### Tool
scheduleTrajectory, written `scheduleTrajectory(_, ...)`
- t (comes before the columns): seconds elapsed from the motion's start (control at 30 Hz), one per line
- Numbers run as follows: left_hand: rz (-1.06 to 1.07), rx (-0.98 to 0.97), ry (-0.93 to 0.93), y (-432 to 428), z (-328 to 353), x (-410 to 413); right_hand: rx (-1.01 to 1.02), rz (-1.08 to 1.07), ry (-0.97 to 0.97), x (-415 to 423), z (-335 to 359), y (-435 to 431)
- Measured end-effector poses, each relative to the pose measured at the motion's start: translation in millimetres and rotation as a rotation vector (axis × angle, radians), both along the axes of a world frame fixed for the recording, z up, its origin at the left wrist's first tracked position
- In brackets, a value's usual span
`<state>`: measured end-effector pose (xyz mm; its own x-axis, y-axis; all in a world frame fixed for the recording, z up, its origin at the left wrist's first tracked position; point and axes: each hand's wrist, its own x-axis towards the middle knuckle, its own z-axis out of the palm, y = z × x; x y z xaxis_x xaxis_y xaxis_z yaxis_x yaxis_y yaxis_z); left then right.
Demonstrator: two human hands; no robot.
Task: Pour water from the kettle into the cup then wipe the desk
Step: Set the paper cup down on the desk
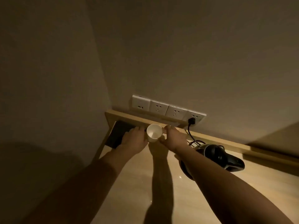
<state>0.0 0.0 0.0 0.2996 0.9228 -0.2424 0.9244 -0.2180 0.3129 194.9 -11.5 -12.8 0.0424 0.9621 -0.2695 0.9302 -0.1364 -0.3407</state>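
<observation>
A white paper cup (154,132) is at the back of the light wooden desk (137,183), its mouth tipped toward me and empty inside. My right hand (175,138) grips it from the right, with fingers behind the cup and the thumb in front. My left hand (134,140) lies with fingers stretched out just left of the cup, its edge against the cup's side. A black and silver kettle (216,156) stands on the desk to the right, partly hidden behind my right forearm.
A dark flat tray (115,135) sits in the back left corner under my left fingers. A row of white wall sockets (168,109) runs above the desk's raised back edge, with a black plug (192,120) and cord (191,135) leading to the kettle. Walls close the left and back.
</observation>
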Motion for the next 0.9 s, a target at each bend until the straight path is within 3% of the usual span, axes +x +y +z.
scheduleTrajectory(0.2, -0.041, -0.115, -0.048, 35.1, -15.3, 5.0, -0.088, -0.052, 0.087, -0.3, -12.5, 17.1)
scheduleTrajectory(0.47, -0.089, -0.131, -0.164, 45.3, -31.0, 8.4, -0.087, -0.074, 0.153, -4.7, -22.7, 19.7)
scheduleTrajectory(0.7, -0.048, -0.122, -0.263, 22.0, -28.0, -2.1, -0.050, -0.062, 0.198, -9.9, -18.1, -2.4)
scheduleTrajectory(0.9, 0.014, -0.139, -0.198, -31.0, -24.3, -7.1, -0.044, -0.055, 0.229, -14.8, -19.2, -54.2)
